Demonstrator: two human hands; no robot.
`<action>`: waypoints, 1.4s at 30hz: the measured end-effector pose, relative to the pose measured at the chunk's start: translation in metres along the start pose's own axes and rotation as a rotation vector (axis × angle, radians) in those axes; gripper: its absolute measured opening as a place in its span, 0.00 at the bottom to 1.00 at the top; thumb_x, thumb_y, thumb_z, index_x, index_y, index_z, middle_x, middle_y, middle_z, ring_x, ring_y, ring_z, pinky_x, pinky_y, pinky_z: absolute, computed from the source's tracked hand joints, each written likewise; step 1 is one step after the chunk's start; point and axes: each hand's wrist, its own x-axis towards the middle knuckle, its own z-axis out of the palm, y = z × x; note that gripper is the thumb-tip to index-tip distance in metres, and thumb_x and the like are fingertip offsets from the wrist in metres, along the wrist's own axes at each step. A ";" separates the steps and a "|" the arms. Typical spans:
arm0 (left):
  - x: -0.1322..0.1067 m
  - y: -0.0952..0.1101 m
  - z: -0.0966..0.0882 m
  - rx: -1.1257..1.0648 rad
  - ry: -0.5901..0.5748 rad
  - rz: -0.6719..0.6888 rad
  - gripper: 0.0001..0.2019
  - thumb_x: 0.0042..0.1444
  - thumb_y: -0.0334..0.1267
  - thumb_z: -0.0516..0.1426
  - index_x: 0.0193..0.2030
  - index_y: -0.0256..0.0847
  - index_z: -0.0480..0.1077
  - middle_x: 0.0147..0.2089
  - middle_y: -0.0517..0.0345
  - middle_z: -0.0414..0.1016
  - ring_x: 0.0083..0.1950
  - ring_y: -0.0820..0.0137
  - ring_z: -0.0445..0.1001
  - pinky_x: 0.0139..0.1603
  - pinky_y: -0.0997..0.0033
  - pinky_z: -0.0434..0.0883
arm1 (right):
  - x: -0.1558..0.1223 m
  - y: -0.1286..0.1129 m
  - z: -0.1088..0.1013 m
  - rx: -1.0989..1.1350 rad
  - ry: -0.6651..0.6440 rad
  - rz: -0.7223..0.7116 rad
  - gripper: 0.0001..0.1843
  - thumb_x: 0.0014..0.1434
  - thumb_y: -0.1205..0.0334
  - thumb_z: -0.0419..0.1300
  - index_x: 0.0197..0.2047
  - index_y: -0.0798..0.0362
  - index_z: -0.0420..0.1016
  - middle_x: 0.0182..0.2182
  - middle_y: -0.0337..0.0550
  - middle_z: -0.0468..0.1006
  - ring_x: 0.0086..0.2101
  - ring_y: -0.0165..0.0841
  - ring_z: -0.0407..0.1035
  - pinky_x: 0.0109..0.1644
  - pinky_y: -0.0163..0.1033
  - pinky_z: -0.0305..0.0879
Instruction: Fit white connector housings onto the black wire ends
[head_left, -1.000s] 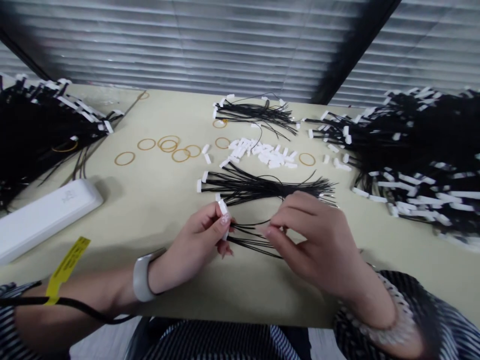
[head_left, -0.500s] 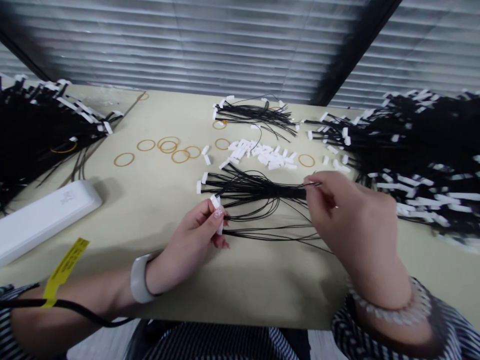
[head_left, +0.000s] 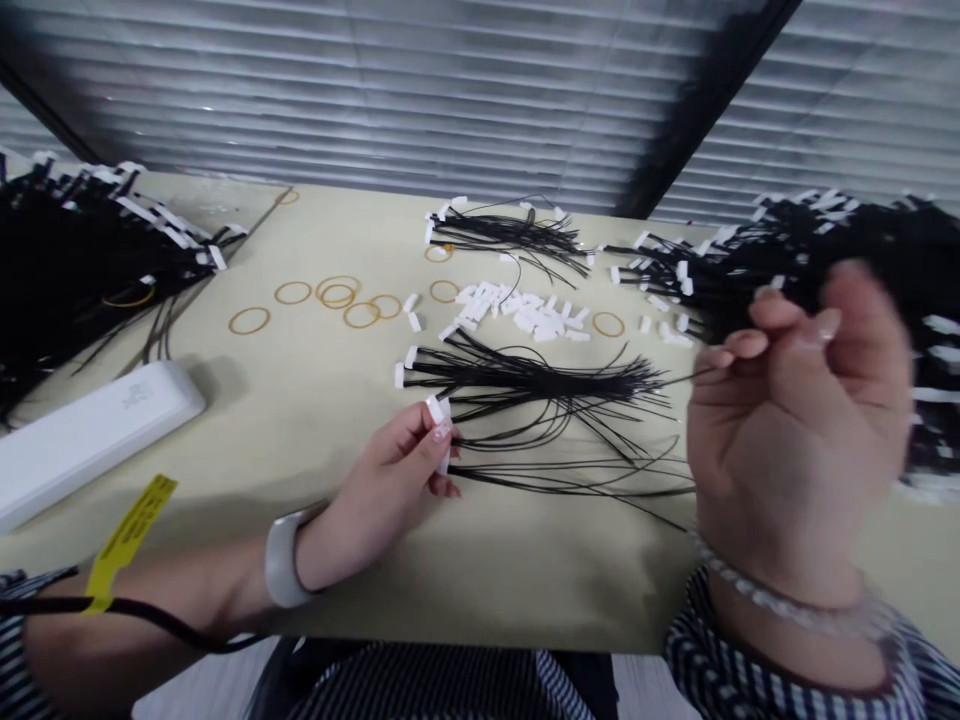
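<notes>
My left hand pinches white connectors with black wires running out to the right. Beside it, a bundle of black wires with white connectors at its left end lies on the table. My right hand is raised palm-up at the right, blurred, thumb and forefinger apart and the other fingers partly curled. I see nothing between the thumb and forefinger. A single dark wire from the bundle reaches toward the curled fingers; whether they touch it I cannot tell.
Loose white connectors lie behind the bundle, with a smaller wire bundle farther back. Rubber bands are scattered at left. Large wire piles stand left and right. A white oblong device sits at left.
My right hand has moved off the bundle's right end, rightward and up, turning over with its fingers parting. The wire ends there now fan out in view. My left hand stays almost still.
</notes>
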 end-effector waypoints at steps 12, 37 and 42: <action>-0.004 0.002 -0.002 0.166 -0.177 0.033 0.10 0.58 0.42 0.51 0.31 0.37 0.61 0.26 0.65 0.59 0.24 0.80 0.60 0.28 0.76 0.69 | -0.023 -0.007 0.015 -0.588 -0.748 -0.166 0.08 0.60 0.68 0.53 0.37 0.53 0.74 0.31 0.40 0.74 0.32 0.26 0.68 0.35 0.32 0.64; -0.009 0.003 -0.005 0.479 -0.282 0.139 0.11 0.62 0.40 0.47 0.29 0.38 0.59 0.25 0.63 0.60 0.27 0.76 0.59 0.28 0.75 0.60 | -0.037 -0.013 0.019 -0.663 -0.971 -0.079 0.09 0.60 0.66 0.49 0.29 0.54 0.67 0.22 0.34 0.68 0.24 0.24 0.60 0.29 0.33 0.50; -0.010 0.005 -0.003 0.507 -0.295 0.144 0.12 0.61 0.40 0.47 0.28 0.38 0.59 0.25 0.63 0.60 0.27 0.76 0.58 0.27 0.75 0.59 | -0.038 -0.011 0.022 -0.730 -1.005 -0.064 0.11 0.60 0.65 0.49 0.27 0.55 0.66 0.21 0.35 0.68 0.24 0.25 0.60 0.29 0.34 0.48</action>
